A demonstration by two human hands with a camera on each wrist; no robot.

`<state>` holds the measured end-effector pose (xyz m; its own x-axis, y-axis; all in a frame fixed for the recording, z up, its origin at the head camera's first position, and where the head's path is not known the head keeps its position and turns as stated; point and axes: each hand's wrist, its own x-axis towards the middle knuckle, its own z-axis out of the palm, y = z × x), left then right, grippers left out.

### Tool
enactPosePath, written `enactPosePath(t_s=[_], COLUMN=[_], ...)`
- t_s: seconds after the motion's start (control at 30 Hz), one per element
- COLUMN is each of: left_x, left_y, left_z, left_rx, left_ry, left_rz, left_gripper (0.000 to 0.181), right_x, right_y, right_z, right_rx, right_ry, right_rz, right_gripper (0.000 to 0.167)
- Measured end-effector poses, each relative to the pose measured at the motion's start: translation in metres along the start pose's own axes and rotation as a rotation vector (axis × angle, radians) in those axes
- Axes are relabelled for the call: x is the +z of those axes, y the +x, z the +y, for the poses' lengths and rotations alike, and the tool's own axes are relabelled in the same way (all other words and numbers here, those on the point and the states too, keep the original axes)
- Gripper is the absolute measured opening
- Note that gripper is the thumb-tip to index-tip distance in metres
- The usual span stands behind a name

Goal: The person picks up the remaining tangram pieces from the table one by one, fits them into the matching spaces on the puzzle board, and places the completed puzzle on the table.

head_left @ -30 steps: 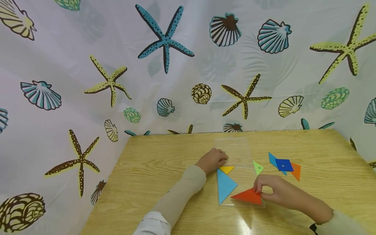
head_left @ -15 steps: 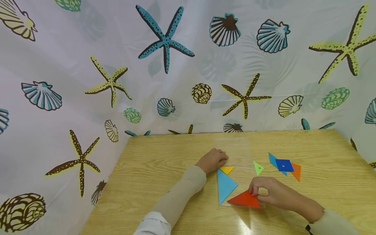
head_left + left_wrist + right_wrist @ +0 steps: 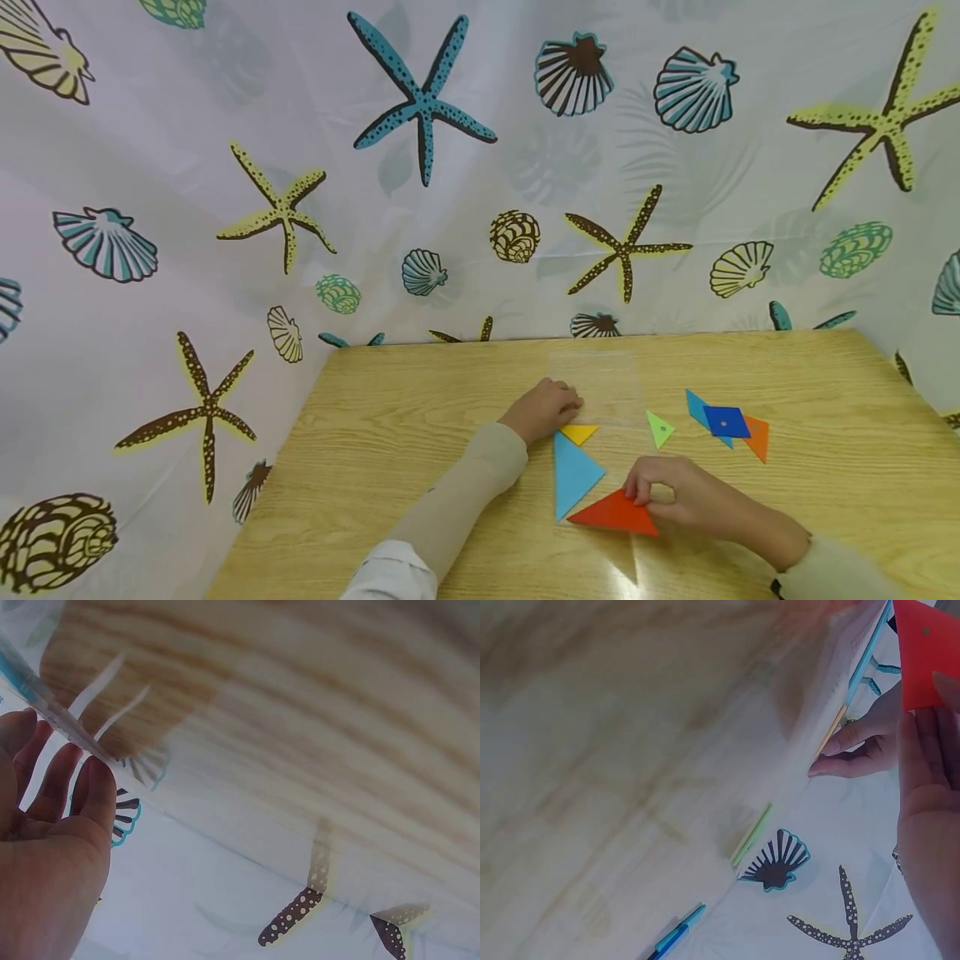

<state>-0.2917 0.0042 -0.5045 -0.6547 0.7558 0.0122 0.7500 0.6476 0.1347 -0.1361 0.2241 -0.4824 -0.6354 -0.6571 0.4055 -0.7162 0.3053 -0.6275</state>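
Note:
My right hand pinches a large red triangle between thumb and fingers, tilted over the near edge of a clear plastic case. Its left tip is close to the lower corner of a large light-blue triangle in the case. Above that lies a small yellow triangle. My left hand rests at the left edge of the open case, fingertips touching it beside the yellow triangle. In the right wrist view the red triangle shows a small dot on its face.
A small green triangle lies at the case's right edge. Farther right, a dark-blue four-sided piece overlaps a light-blue piece and an orange triangle. A shell-and-starfish patterned cloth stands behind the wooden table.
My right hand has moved left and slightly toward me with the red triangle, bringing its tip close to the large light-blue triangle. My left hand has stayed in place.

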Motion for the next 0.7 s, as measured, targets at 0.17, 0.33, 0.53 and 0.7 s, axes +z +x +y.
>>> enactPosePath(t_s=[0.17,0.33,0.53,0.7], left_x=[0.001,-0.001,-0.004,-0.003], left_y=[0.002,0.003,0.005,0.006], left_z=[0.000,0.000,0.001,0.002], left_rx=[-0.008,-0.014,-0.024,-0.027], left_ry=[-0.011,-0.013,-0.014,-0.004], left_rz=[-0.004,-0.014,-0.015,-0.017], left_gripper=[0.030,0.031,0.030,0.030], right_x=[0.000,-0.003,-0.005,-0.005], right_y=[0.002,0.000,-0.001,-0.001], right_z=[0.002,0.008,0.012,0.010], right_rx=[0.006,-0.045,-0.146,-0.153], right_ry=[-0.028,-0.101,-0.313,-0.373], right_rz=[-0.002,-0.007,-0.010,-0.049], right_gripper=[0.034,0.033,0.035,0.029])
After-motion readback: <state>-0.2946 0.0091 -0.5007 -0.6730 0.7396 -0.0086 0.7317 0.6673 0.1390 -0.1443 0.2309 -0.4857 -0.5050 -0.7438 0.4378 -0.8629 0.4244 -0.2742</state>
